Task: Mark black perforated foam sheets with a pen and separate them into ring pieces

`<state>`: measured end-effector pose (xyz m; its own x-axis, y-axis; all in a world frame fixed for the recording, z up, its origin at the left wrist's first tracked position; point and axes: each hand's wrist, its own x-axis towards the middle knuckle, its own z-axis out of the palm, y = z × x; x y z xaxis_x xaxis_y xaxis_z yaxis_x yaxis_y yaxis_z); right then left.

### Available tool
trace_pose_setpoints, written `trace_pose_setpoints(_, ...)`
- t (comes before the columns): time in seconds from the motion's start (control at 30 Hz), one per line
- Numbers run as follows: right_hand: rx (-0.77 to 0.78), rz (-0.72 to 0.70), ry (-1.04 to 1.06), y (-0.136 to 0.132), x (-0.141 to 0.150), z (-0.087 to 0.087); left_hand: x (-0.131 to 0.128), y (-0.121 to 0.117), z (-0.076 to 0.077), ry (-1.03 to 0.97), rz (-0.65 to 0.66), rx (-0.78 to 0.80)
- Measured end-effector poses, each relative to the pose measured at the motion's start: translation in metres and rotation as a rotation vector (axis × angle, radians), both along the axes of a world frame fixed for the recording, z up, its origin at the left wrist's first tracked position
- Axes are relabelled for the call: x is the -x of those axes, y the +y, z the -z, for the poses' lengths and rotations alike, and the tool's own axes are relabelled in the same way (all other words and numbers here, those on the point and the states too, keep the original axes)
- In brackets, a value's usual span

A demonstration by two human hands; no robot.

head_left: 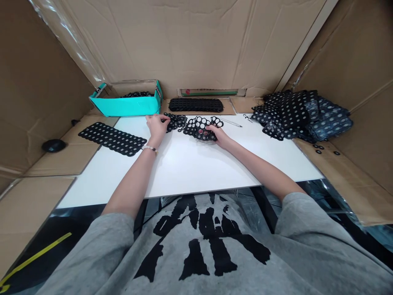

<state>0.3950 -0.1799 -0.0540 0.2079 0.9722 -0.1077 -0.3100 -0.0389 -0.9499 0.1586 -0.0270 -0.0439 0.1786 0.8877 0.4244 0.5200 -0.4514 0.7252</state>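
Observation:
My right hand [217, 133] is closed on a black sheet with round holes [198, 126], which bunches above the white tabletop. To its left, my left hand [157, 126] has its fingertips pinched together at the edge of a heap of small black rings [176, 121]. Whether a ring sits between those fingertips is too small to tell. A flat black perforated strip [113, 138] lies left of my left forearm. Behind my hands rests a stack of black perforated strips [196, 105].
A teal-fronted box [127, 106] with black pieces stands at the back left. Perforated black sheets [288, 112] are piled at the right, near several loose rings [318, 151]. A thin pointed tool [231, 122] lies behind my right hand. Cardboard walls [184, 45] enclose the table.

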Motion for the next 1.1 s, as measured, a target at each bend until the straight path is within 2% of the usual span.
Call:
trace_pose_setpoints(0.07, 0.003, 0.042, -0.021, 0.002, -0.001, 0.003, -0.005, -0.009, -0.002, 0.107, -0.086, -0.099)
trace_pose_setpoints(0.1, -0.001, 0.068, -0.033, 0.003, -0.001, 0.004, -0.009, -0.013, -0.003, 0.159, -0.087, -0.142)
trace_pose_setpoints(0.17, -0.021, 0.122, -0.051, 0.006, -0.002, 0.009, -0.016, -0.020, -0.004, 0.243, 0.021, -0.171)
trace_pose_setpoints(0.3, -0.041, 0.153, -0.004, 0.010, -0.002, 0.014, -0.030, -0.028, -0.001, 0.450, 0.274, -0.121)
trace_pose_setpoints(0.37, -0.029, 0.147, 0.055, 0.012, -0.003, 0.014, -0.034, -0.031, 0.003, 0.494, 0.265, -0.099)
trace_pose_setpoints(0.47, -0.015, 0.180, 0.070, 0.014, -0.003, 0.013, -0.036, -0.035, 0.008, 0.494, 0.172, -0.106)
trace_pose_setpoints(0.6, -0.007, 0.180, 0.036, 0.012, -0.003, 0.011, -0.037, -0.040, 0.005, 0.493, 0.163, -0.140)
trace_pose_setpoints(0.7, -0.035, 0.146, -0.013, 0.008, -0.003, 0.010, -0.045, -0.047, -0.001, 0.439, 0.273, -0.121)
trace_pose_setpoints(0.83, -0.048, 0.083, -0.067, 0.004, -0.002, 0.008, -0.061, -0.063, -0.003, 0.288, 0.480, 0.041)
trace_pose_setpoints(0.97, -0.045, 0.054, -0.034, 0.004, -0.002, 0.008, -0.073, -0.076, 0.003, 0.050, 0.510, 0.220)
trace_pose_setpoints(1.1, -0.059, 0.028, 0.009, 0.003, -0.003, 0.007, -0.077, -0.078, 0.005, -0.135, 0.540, 0.394)
